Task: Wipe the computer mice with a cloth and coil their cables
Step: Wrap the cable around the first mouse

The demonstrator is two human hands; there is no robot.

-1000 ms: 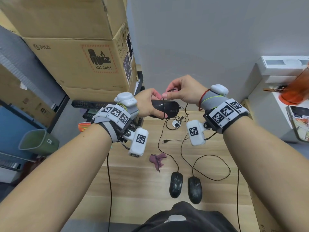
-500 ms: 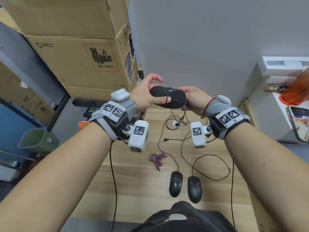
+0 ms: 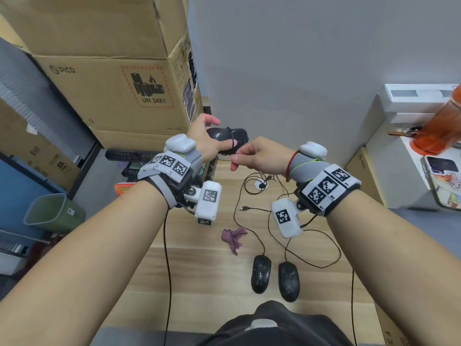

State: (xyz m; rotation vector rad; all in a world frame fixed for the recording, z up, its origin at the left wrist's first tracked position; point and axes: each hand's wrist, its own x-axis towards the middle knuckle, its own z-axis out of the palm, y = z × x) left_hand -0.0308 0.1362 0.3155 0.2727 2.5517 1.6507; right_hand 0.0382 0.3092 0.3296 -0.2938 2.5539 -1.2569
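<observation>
My left hand holds a black mouse up in the air above the far end of the wooden table. Its thin black cable is looped across the mouse's body. My right hand pinches that cable just below and to the right of the mouse. Two more black mice lie side by side near the table's front, their cables trailing loose toward the back. A crumpled purple cloth lies on the table to their left.
Stacked cardboard boxes rise at the left beside a green bin on the floor. A white cabinet with an orange object stands at the right. A loose USB plug lies mid-table.
My right hand came off the mouse's right end, moved down to the cable, and now pinches it. The mouse stayed in my left hand, shifted slightly left.
</observation>
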